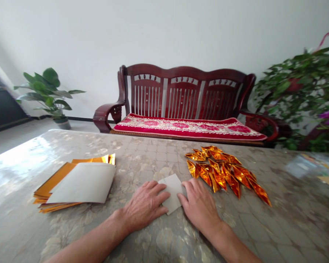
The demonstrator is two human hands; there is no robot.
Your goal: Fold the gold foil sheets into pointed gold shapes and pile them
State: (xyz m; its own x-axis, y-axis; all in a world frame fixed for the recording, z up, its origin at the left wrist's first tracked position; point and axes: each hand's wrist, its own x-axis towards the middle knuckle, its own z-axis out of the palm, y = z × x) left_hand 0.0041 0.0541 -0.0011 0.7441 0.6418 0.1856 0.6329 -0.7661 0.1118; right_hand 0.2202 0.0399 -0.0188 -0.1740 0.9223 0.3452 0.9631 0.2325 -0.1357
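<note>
1. Paper stack (83, 184), then open tabletop (138, 164).
2. Left hand (146, 204), fingers spread.
3. Small paper (173, 191), on the tabletop, its side edges touched by both hands.
4. Right hand (199, 206), thumb and forefinger apart.
5. Foil pieces (220, 177), near that hand (little room between).

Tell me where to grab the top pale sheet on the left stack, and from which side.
Probably pinch the pale sheet by its near right corner, coming from the right, where the left hand is closest. The sheet lies flat on top, and no gold paper shows around that corner.
</note>
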